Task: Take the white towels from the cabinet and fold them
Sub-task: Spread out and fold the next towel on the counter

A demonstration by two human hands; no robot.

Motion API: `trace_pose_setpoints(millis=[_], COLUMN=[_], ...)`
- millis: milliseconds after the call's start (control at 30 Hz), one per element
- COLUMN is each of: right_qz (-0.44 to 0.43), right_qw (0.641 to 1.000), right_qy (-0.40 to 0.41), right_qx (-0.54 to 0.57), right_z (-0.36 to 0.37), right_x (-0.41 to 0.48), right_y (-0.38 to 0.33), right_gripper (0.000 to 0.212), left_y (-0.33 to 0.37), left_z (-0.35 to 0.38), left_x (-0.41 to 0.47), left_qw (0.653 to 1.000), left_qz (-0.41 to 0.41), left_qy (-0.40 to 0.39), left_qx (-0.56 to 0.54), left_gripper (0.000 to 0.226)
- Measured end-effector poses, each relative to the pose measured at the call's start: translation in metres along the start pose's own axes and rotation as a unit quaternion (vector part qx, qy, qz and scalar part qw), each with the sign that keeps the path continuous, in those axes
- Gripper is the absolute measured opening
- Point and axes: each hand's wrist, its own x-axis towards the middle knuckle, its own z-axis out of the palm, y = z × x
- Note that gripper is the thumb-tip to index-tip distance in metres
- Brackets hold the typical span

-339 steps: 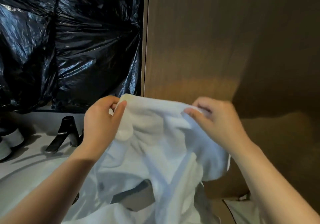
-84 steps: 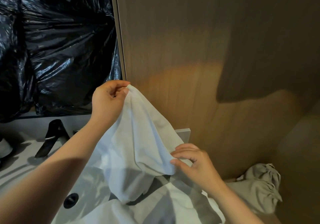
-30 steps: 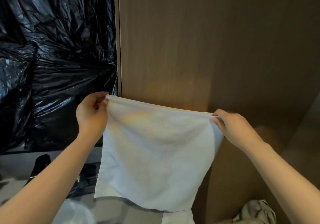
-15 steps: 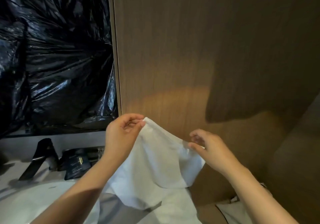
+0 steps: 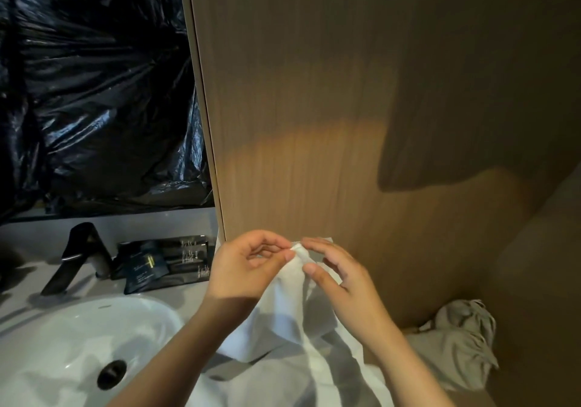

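Note:
A small white towel hangs doubled over in front of me, above the counter. My left hand pinches its top corners between thumb and forefinger. My right hand meets it at the same spot, thumb and fingers on the cloth beside the left fingertips. More white cloth lies spread on the counter below the hanging towel. A crumpled pale towel sits at the right against the wooden panel.
A white sink basin with a dark drain is at the lower left. Behind it stand a black tap and black sachets. Black plastic sheeting covers the wall at the left.
The towel was held stretched wide a second ago. Both hands have since come together and moved down, so the two top corners now meet and the towel hangs folded in half.

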Motion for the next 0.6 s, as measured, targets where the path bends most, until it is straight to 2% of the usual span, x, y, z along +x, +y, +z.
trace_pose_setpoints(millis=[100,333,600], right_qz=[-0.007,0.008,0.004], right_qw=[0.999,0.997,0.998], right_qy=[-0.017,0.025,0.019], right_qx=[0.027,0.068,0.052], right_z=[0.000,0.004,0.007], right_x=[0.000,-0.003,0.002], right_y=[-0.003,-0.004,-0.011], right_gripper=[0.012,0.014,0.013], left_y=[-0.001,-0.017,-0.019], left_z=[-0.001,-0.008,-0.007], left_x=[-0.004,-0.015,-0.019], left_qw=[1.000,0.998,0.999], left_qz=[0.002,-0.066,-0.017], left_qy=[-0.006,-0.018,-0.002], left_qx=[-0.007,0.004,0.040], left_gripper=[0.014,0.022,0.018])
